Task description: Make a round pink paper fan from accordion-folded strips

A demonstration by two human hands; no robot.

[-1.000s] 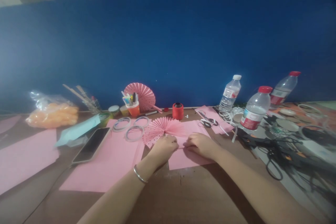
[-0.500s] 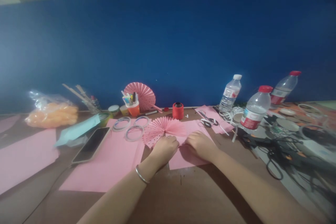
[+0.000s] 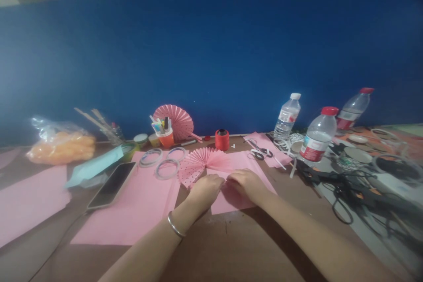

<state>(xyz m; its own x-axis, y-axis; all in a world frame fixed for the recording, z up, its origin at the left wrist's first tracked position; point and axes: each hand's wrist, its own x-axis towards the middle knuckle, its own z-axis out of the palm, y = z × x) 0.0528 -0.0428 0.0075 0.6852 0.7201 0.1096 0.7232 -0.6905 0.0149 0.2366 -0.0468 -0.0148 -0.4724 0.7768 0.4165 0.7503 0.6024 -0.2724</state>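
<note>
L hand (image 3: 205, 187) & R hand (image 3: 245, 184) lie side by side, fingertips nearly meeting, both pressed down on a pink paper sheet (image 3: 236, 198) w/ fingers curled at its folded edge; can't tell if they pinch the fold or only press it. Silver bangle (image 3: 174, 225) on L wrist. Sheet lies flat on the brown tabletop (image 3: 211, 251), mid-front, just below a pleated pink fan (image 3: 201, 163), which touches the L fingertips.

Left of hands: bigger pink sheet (image 3: 132, 211), tape rings (image 3: 165, 164) on its far end, dark phone (image 3: 112, 179) face up, pale blue paper (image 3: 94, 166), clear bag of orange stuff (image 3: 59, 145).

Back by the blue wall (image 3: 211, 53): orange cup w/ pens (image 3: 164, 134), 2nd pink fan (image 3: 178, 121) upright behind it, red thread spool (image 3: 222, 139).

Right: scissors (image 3: 259, 152) on pink scrap, 3 water bottles – white cap (image 3: 287, 116), red cap (image 3: 319, 134), red cap further back (image 3: 353, 105); red/white labels, text too small to read. Black cables (image 3: 350, 189) tangled at far R, well apart from hands.
</note>
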